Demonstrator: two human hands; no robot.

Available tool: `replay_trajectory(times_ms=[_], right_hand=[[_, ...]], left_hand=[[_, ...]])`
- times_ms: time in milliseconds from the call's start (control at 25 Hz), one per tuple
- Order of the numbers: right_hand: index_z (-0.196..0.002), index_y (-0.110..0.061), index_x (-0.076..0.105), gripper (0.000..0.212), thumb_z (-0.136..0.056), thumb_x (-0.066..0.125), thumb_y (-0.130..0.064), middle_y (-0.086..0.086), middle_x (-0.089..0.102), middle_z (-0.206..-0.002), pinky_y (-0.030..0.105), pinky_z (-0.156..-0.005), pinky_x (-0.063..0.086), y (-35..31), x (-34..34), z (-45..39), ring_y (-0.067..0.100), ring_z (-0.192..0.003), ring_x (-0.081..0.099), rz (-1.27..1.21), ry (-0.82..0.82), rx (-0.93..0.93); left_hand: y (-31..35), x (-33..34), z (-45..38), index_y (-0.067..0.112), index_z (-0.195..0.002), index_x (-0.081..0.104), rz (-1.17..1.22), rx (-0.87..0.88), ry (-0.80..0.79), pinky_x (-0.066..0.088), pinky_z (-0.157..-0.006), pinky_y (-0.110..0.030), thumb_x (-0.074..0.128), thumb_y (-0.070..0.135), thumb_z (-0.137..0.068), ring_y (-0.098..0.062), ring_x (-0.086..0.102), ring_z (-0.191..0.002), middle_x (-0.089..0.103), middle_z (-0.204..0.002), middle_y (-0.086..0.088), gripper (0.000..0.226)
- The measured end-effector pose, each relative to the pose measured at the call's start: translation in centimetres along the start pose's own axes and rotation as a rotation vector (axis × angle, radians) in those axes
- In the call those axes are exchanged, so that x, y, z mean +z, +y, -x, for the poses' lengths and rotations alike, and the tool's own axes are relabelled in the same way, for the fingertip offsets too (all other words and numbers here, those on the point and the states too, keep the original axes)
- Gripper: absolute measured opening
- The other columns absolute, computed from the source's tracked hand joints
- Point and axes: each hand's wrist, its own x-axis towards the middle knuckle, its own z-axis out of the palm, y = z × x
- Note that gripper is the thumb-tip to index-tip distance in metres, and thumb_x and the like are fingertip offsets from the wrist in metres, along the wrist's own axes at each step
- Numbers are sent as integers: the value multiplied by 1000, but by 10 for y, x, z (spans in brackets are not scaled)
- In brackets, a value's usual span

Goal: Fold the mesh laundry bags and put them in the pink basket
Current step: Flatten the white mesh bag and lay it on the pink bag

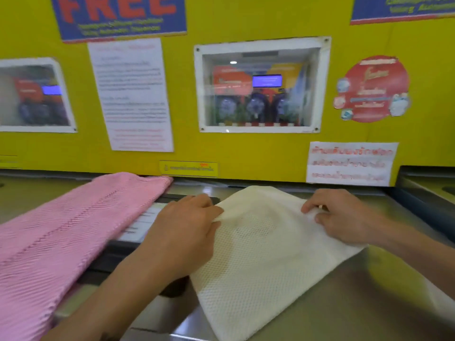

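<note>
- Broadly, the scene is bounded at the back by a yellow wall [246, 153] carrying notices and two small windows; nothing on it bears on the task.
- Below it, a steel bench [357, 291] is seen, which looks to be the top of a machine, with a dark control panel [138, 225] set into it between the two fabrics.
- On the left of the bench, a pink mesh laundry bag [61, 230] is laid out long and flat, reaching from the wall edge down to the lower left corner. It is touched by neither hand and is judged to be not yet folded, though blur makes its layers hard to read.
- On the right, a white mesh laundry bag [258, 262] lies flat on the bench, just beside the panel, with its far edge lifted slightly. It is judged to be partway through its fold, since a raised flap is being worked at the top.
- The left hand [187, 232] rests on the white bag's left side, and the lifted edge is pinched between thumb and fingers in a narrow grip.
- The right hand [344, 217] is closed on the bag's upper right edge, with the fabric gathered under curled fingertips.
- No pink basket can be seen anywhere, so nothing is judged to have been put away as far as can be told.
- Left to do: the white bag's fold finished, the pink bag folded, and both placed in the basket.
</note>
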Motion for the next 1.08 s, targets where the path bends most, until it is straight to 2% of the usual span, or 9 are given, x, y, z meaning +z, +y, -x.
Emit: replay_trajectory(times_ms=[80,200,400,520,640,720,840,960,1080], right_hand=[[-106,-33,69,30,-93,58,-9,-16,57,-108,30,-86,40,-39,-1,-12,13,-102,53,-50,83,-61],[-104,-30,71,28,-92,61,-7,-15,58,-98,35,-80,38,-116,-1,-48,16,-91,53,-94,221,-186],[-105,-20,73,26,-88,62,-4,2,61,-102,30,-79,34,-273,25,-129,20,-91,52,-174,306,-370],[-110,-26,69,33,-84,60,-8,7,63,-116,33,-85,42,-348,64,-170,27,-106,56,-50,148,-417],[-119,-32,62,34,-86,59,-27,3,59,-126,38,-93,45,-391,101,-174,26,-118,53,242,-24,-401],[-124,-31,58,35,-90,56,-43,-1,59,-126,37,-95,44,-411,121,-161,23,-116,53,204,-146,-427],[-132,-36,46,50,-89,49,-61,0,52,-130,39,-98,40,-421,145,-139,23,-114,51,186,-422,-432],[-134,-37,42,52,-88,49,-61,4,50,-133,39,-97,38,-418,153,-134,26,-117,50,182,-394,-416],[-134,-36,44,50,-89,53,-57,2,49,-139,39,-103,37,-416,142,-131,24,-122,47,191,-419,-409]], left_hand=[[-32,-20,11,20,-108,71,-54,13,92,50,-76,-45,27,37,-85,-29,61,-96,65,-105,0,52],[-90,-56,35,16,-113,71,-133,-61,194,50,-78,-48,40,28,-87,-32,61,-95,67,-110,-4,42],[-207,-107,106,16,-118,68,-190,-284,295,52,-78,-48,44,27,-86,-34,61,-97,65,-111,-5,41],[-261,-107,148,22,-123,64,-144,-439,218,52,-82,-43,48,31,-91,-28,59,-102,63,-116,-1,38],[-291,-93,181,37,-139,49,78,-598,-122,49,-95,-37,58,47,-89,-14,57,-110,58,-128,11,51],[-302,-86,195,45,-140,44,239,-598,-273,44,-101,-33,61,53,-86,-8,52,-117,52,-130,18,57],[-306,-79,199,49,-132,49,266,-540,-345,33,-111,-39,64,57,-81,-7,39,-128,42,-135,24,54],[-306,-75,199,51,-131,48,231,-506,-373,27,-114,-46,62,60,-80,-11,32,-132,37,-137,23,54],[-304,-79,207,53,-131,44,278,-461,-385,30,-113,-45,62,62,-80,-8,35,-130,38,-136,25,55]])
